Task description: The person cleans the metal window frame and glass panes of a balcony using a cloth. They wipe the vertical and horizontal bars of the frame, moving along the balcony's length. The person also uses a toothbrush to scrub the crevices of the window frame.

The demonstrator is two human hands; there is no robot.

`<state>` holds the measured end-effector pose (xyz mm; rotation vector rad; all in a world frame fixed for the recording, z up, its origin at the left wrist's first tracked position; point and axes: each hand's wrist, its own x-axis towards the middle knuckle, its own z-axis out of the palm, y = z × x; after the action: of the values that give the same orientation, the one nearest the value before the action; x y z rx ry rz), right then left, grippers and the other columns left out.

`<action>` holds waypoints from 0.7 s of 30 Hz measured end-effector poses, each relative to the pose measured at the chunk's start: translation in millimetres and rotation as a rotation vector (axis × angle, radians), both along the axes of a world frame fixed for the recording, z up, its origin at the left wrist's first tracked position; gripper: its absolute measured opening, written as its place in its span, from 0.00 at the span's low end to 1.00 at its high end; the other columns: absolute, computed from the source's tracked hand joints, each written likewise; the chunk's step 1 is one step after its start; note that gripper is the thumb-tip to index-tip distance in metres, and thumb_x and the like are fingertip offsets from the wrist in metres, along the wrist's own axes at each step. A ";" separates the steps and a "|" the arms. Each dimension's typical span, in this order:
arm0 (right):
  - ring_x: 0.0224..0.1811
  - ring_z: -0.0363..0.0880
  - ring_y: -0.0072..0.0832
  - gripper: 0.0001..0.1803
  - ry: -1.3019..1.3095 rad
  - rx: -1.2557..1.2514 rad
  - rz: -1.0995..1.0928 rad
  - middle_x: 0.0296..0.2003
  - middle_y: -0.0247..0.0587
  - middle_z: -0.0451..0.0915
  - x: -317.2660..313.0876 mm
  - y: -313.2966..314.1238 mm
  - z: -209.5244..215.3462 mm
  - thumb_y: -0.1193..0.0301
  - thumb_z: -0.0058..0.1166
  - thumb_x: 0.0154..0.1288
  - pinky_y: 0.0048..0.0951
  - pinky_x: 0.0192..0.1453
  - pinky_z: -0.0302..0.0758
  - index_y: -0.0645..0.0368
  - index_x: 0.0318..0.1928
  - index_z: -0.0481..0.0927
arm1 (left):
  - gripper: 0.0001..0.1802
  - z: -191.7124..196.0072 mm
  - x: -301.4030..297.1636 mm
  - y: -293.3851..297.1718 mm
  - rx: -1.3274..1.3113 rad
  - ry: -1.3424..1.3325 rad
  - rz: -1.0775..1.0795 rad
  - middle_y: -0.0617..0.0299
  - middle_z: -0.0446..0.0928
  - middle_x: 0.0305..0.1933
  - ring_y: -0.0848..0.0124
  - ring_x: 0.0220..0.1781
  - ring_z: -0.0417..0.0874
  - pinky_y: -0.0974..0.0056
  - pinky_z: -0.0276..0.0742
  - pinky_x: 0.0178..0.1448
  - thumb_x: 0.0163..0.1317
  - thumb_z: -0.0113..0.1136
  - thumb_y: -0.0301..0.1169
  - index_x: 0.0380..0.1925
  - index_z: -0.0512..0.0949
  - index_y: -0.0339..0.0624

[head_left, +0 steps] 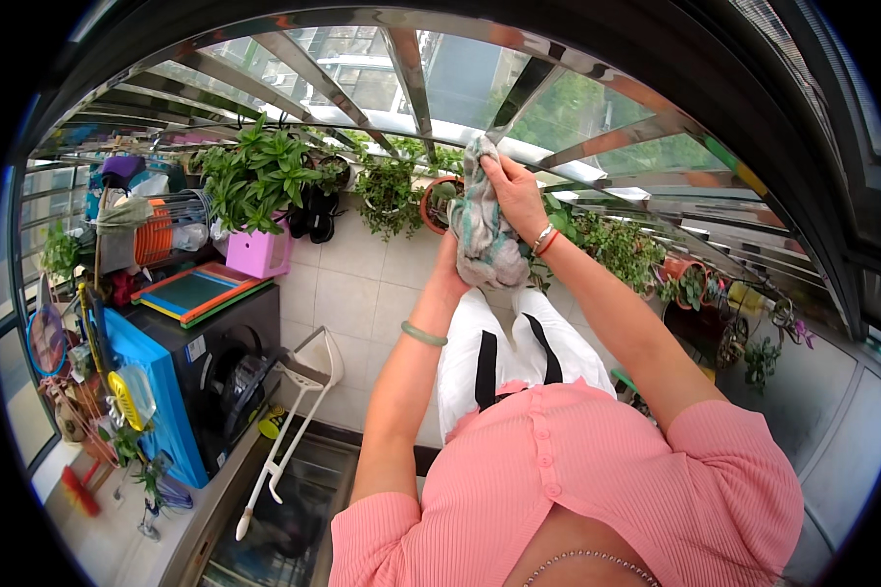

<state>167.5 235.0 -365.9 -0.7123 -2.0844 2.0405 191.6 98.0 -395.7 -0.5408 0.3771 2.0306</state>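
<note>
A crumpled grey cloth (491, 240) with teal patches hangs between my hands, in front of the metal window bars. My right hand (516, 199) pinches its upper end, fingers closed on it. Lower down, my left hand (447, 262) grips the cloth from the left side; its fingers are mostly hidden behind the folds. Just beyond the cloth, a terracotta pot (439, 205) stands partly covered by it.
Potted plants (387, 191) line the floor by the bars. Black shoes (315, 213) lie beside a pink stool (257, 252). At left, framed boards (204, 292) rest on a dark washing machine (227, 342). A white folding frame (299, 411) leans nearby.
</note>
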 end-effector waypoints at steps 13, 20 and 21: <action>0.32 0.81 0.53 0.33 -0.304 0.924 0.479 0.31 0.59 0.81 -41.0 -20.8 -12.5 0.73 0.39 0.62 0.49 0.35 0.75 0.61 0.68 0.48 | 0.25 -20.3 -21.6 -4.4 -0.115 -0.051 0.057 0.62 0.73 0.58 0.62 0.59 0.73 0.54 0.70 0.63 0.67 0.40 0.49 0.56 0.71 0.48; 0.32 0.80 0.52 0.30 -0.213 0.959 0.538 0.31 0.60 0.80 -71.0 -13.0 -20.5 0.73 0.39 0.63 0.47 0.34 0.75 0.60 0.66 0.52 | 0.24 -10.0 -30.2 3.4 -0.109 -0.005 0.065 0.66 0.74 0.56 0.66 0.57 0.75 0.56 0.72 0.61 0.67 0.42 0.51 0.54 0.72 0.52; 0.31 0.81 0.51 0.31 -0.216 1.006 0.541 0.30 0.58 0.80 -58.1 -12.4 -16.3 0.73 0.39 0.62 0.47 0.33 0.75 0.61 0.66 0.52 | 0.24 -10.6 -19.6 7.7 -0.121 -0.019 0.070 0.66 0.74 0.55 0.66 0.56 0.75 0.56 0.72 0.60 0.67 0.42 0.52 0.54 0.72 0.52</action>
<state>109.4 222.7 -382.2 -0.1869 -3.1935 0.7619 172.0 105.8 -406.3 -0.6550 0.4779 2.0776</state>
